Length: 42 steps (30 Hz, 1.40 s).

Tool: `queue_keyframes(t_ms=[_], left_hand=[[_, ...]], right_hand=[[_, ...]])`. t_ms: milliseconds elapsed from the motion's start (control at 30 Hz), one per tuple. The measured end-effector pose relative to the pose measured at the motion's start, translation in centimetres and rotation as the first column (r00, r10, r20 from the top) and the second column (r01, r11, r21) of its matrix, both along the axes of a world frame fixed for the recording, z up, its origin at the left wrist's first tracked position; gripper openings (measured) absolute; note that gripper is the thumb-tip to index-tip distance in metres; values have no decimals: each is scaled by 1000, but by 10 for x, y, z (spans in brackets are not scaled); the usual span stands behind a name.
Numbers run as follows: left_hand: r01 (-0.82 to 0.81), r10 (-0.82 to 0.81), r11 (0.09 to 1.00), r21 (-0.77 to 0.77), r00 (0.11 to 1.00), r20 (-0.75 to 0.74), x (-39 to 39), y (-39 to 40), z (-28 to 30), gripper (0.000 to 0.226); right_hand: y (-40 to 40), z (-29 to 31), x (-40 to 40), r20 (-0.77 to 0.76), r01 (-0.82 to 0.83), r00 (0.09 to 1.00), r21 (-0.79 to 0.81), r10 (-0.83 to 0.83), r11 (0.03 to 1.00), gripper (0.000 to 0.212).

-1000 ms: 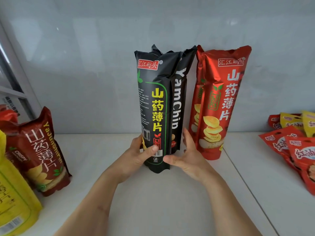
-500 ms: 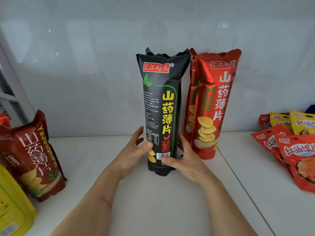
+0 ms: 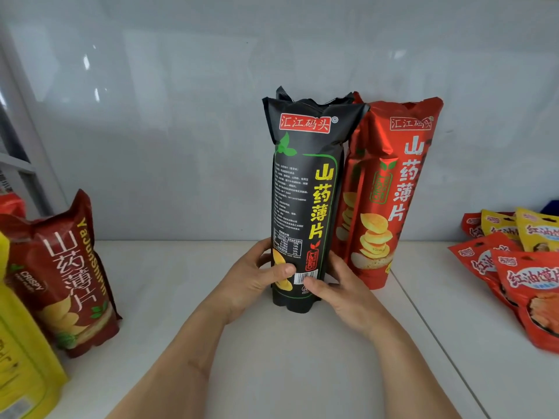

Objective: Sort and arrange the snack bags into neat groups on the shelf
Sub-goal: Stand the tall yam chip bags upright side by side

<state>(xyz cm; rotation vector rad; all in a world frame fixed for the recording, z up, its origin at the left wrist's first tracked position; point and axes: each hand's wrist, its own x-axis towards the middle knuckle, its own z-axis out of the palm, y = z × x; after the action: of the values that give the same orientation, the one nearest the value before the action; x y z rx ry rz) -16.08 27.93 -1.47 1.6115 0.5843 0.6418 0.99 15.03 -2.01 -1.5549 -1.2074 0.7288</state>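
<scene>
A tall black chip bag (image 3: 305,189) stands upright on the white shelf (image 3: 187,267), and the top of a second black bag peeks out behind it. My left hand (image 3: 257,279) grips its lower left side, thumb across the front. My right hand (image 3: 335,285) grips the lower right side, thumb on the barcode. A tall red chip bag (image 3: 390,189) stands directly to its right, touching it, against the back wall.
A dark red chip bag (image 3: 69,273) and a yellow bag (image 3: 21,358) stand at the left edge. Several small red and yellow snack pouches (image 3: 514,261) lie at the right. A seam in the shelf (image 3: 429,334) runs toward me, right of the red bag.
The front black bag has shifted in front of the second black bag, now almost hiding it. Both hands stay on its base. The view has drifted slightly.
</scene>
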Motion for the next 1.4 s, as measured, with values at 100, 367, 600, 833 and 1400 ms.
queue_keyframes(t_ms=[100,367,600,833,1400], left_hand=[[-24,24,999,44,1000,-6,-2,-6,4,85],[-102,93,993,57,985,144,-14,-8,5,77],[-47,34,977,206,997,65,-29,-25,3,77],[-140,138,963,232,990,27,-18,-46,9,72],[16,-16,1000,-7,998,61,-26,-40,-1,86]], right_hand=[[-2,2,0,17,33,999,9,-33,999,71],[-16,4,-11,113,67,991,14,-68,998,63],[-35,2,-24,135,93,986,59,-101,994,72],[-45,0,-37,187,63,979,100,-81,993,34],[-34,-8,-32,144,131,980,71,-140,989,76]])
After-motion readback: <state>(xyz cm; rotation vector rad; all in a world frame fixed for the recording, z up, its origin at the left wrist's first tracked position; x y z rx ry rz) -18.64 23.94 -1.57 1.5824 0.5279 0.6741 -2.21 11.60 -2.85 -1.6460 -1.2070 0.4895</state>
